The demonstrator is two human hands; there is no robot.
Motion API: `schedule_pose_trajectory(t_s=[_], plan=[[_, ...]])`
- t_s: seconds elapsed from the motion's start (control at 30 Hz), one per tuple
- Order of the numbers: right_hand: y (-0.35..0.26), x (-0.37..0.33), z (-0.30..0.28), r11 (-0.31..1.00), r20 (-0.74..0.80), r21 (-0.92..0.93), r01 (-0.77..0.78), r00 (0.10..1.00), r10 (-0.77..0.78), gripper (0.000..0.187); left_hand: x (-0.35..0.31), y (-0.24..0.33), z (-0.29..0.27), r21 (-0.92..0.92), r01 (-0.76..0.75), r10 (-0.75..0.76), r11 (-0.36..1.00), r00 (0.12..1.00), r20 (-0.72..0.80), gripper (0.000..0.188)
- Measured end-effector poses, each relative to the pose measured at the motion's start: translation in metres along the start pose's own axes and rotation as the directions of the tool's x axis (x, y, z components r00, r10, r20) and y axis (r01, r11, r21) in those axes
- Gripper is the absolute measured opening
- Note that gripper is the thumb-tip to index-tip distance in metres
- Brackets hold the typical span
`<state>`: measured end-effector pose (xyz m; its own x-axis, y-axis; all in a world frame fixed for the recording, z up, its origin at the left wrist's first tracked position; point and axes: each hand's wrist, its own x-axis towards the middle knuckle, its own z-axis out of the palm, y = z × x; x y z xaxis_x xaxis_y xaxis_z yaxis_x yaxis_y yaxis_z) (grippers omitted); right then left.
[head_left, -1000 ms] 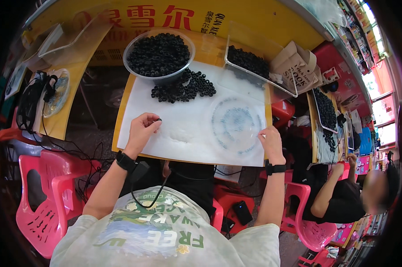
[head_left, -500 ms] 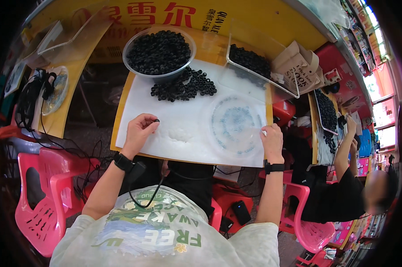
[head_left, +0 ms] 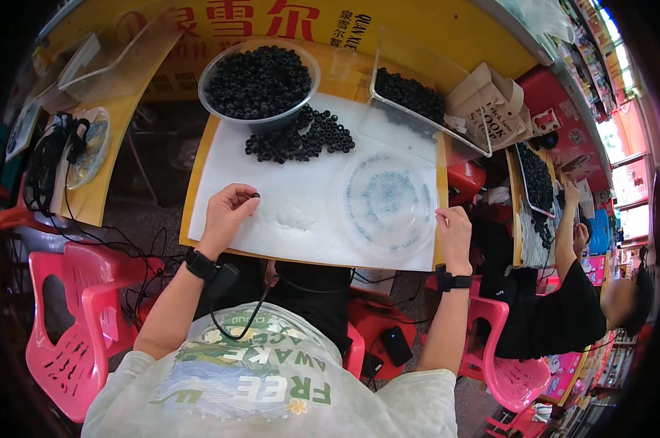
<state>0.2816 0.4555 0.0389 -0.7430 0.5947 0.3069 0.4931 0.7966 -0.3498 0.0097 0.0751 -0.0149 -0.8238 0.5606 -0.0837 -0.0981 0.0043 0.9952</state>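
Observation:
My left hand (head_left: 228, 217) is over the left part of a white sheet (head_left: 301, 182), thumb and fingertips pinching a small black ring-shaped part (head_left: 255, 195). At the sheet's right edge my right hand (head_left: 455, 232) is closed in a pinch; what it holds, if anything, is too small to make out. Just left of that hand lies a clear round lid (head_left: 348, 212) with a pale blue dotted pattern. Between the hands is a patch of small white bits (head_left: 292, 219). A heap of black ring-shaped parts (head_left: 301, 139) lies farther back.
Behind the heap stands a clear round tub (head_left: 259, 82) full of the same black parts. A clear rectangular bin (head_left: 410, 98) with more is at back right, beside a paper bag (head_left: 490, 109). Pink chairs (head_left: 74, 321) stand around; another person (head_left: 556, 306) works at right.
My right hand has shifted slightly right and down, away from the lid. The left hand stays nearly in place, still pinching the black part. The other person's arm has moved a little.

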Motion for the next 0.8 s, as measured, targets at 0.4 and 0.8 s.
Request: schedule_pose_trajectory(t_s=[0.4, 0.8], plan=[[-0.018, 0.0, 0.006, 0.983, 0.14, 0.098, -0.152, 0.98, 0.138, 0.01, 0.0, -0.004, -0.002, -0.035, 0.007, -0.007, 0.999, 1.0, 0.004, 0.015], [0.002, 0.013, 0.021, 0.989, 0.031, -0.144, -0.03, 0.999, 0.035, 0.014, -0.001, 0.001, -0.002, -0.02, 0.003, -0.002, 1.0, 1.0, 0.004, 0.016]])
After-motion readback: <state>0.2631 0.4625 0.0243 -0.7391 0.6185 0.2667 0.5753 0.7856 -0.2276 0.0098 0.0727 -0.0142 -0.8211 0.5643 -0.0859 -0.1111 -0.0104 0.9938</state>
